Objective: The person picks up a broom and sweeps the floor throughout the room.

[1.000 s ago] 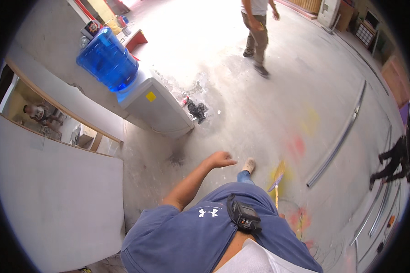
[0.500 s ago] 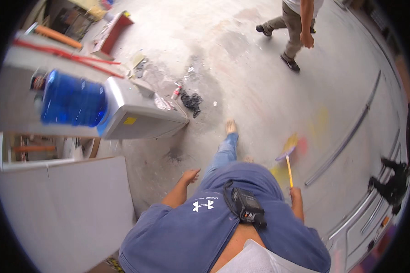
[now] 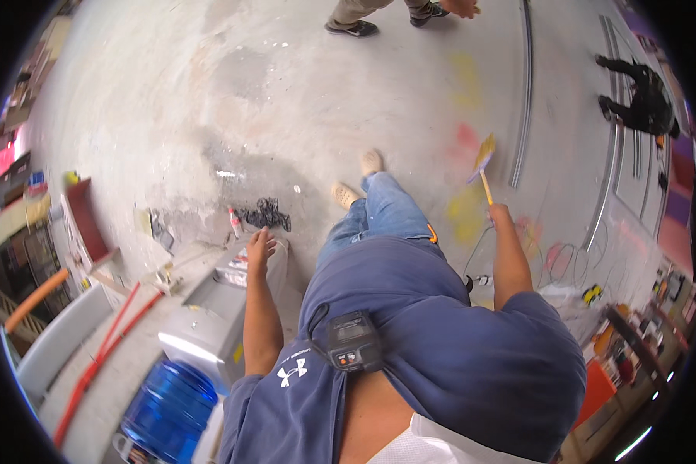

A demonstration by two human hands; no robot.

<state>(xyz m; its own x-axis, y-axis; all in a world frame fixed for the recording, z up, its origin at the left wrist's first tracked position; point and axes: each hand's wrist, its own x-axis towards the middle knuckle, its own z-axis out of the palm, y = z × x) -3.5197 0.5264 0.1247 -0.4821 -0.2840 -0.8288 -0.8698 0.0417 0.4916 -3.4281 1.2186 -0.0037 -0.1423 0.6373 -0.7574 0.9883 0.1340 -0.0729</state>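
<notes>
Head view: I note right hand (image 3: 499,213) fingers wrapped round a broom-like tool (image 3: 484,165), 2 o'clock; left hand (image 3: 261,246) fingers loosely spread, empty. A swing toward 3 o'clock could knock the metal rail (image 3: 527,85).

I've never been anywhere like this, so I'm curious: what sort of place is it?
Probably a workshop or a renovation site: long metal strips lie on a worn, concrete-like floor marked with red and yellow paint-like patches.
</notes>
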